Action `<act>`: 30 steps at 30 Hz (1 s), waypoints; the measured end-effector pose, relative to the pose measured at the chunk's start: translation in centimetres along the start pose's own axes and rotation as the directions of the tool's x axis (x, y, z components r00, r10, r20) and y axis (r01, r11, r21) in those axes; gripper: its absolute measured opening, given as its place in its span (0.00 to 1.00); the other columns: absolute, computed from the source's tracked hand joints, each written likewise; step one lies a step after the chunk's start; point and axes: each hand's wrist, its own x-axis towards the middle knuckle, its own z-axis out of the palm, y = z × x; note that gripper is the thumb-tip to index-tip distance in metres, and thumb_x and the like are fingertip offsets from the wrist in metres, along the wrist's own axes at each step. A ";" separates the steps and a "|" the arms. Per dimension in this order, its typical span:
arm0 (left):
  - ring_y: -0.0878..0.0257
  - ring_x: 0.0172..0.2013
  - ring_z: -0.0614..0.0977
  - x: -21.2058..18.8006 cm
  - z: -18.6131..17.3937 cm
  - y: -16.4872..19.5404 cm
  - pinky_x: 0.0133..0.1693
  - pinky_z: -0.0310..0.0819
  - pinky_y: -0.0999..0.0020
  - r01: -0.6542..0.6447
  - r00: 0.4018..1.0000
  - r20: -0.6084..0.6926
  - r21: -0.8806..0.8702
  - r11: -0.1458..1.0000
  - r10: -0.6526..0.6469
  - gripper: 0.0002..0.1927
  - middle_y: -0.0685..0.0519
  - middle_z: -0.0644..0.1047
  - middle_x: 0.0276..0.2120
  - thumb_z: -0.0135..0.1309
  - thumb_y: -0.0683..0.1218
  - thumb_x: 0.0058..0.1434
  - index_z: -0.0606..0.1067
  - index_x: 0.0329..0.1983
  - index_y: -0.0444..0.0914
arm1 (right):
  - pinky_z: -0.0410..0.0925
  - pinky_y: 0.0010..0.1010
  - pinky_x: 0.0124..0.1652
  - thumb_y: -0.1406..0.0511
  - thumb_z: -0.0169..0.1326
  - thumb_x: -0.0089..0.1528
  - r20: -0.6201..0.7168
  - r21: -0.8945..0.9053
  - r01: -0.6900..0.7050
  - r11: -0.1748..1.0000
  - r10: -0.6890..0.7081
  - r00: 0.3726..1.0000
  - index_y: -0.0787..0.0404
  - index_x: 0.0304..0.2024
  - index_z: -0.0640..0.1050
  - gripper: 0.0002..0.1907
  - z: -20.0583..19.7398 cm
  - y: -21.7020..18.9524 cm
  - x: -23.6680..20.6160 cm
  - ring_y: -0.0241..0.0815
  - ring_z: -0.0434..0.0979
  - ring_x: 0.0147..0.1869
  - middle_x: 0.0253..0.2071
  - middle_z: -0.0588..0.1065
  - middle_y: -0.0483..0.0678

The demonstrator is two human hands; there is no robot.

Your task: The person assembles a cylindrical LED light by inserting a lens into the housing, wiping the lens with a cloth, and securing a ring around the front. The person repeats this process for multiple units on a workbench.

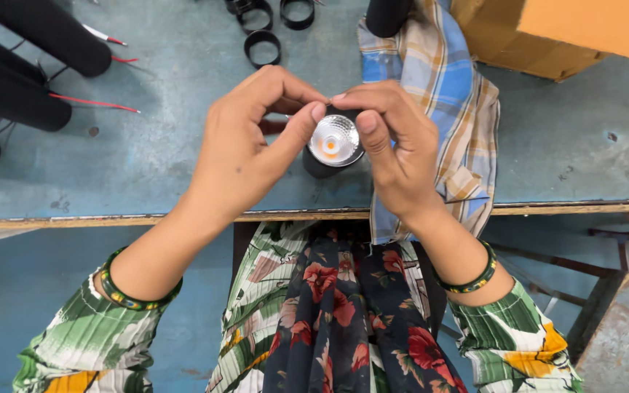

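We see the left hand (245,149) pinching at the top rim of a small black lamp (333,145) with thumb and finger. The lamp sits between both hands, just over the blue table (183,175) edge, its shiny cup facing up at us. The right hand (394,149) grips its other side, fingers closed on it.

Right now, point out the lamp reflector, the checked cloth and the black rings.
lamp reflector (335,140), head view, shiny faceted cone.
checked cloth (459,109), head view, middle fold on the table.
black rings (262,47), head view, rim of the nearest ring.
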 end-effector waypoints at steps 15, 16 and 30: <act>0.72 0.47 0.79 3.5 1.2 -1.9 0.52 0.76 0.74 0.366 0.930 0.220 -0.501 0.784 -0.294 0.08 0.57 0.78 0.45 0.56 0.46 0.72 0.75 0.48 0.37 | 0.69 0.30 0.52 0.60 0.38 0.80 -0.085 -0.022 0.002 1.000 -0.004 0.996 0.63 0.53 0.76 0.18 -0.5 2.4 1.5 0.44 0.77 0.50 0.47 0.77 0.51; 0.71 0.46 0.79 3.7 1.1 -2.1 0.51 0.76 0.74 0.417 0.909 0.227 -0.514 0.750 -0.350 0.08 0.57 0.78 0.43 0.56 0.46 0.71 0.75 0.48 0.38 | 0.69 0.30 0.52 0.60 0.38 0.80 -0.069 -0.049 -0.002 0.999 -0.002 0.998 0.63 0.53 0.76 0.18 -0.6 2.4 1.7 0.44 0.77 0.49 0.46 0.77 0.51; 0.71 0.45 0.79 2.9 1.5 -3.2 0.48 0.77 0.75 0.316 0.942 0.121 -0.631 0.709 -0.312 0.07 0.57 0.77 0.43 0.58 0.42 0.69 0.73 0.47 0.38 | 0.66 0.30 0.51 0.59 0.37 0.79 -0.060 -0.095 -0.006 0.995 0.000 0.998 0.62 0.49 0.77 0.19 0.2 2.0 2.3 0.43 0.72 0.48 0.45 0.78 0.49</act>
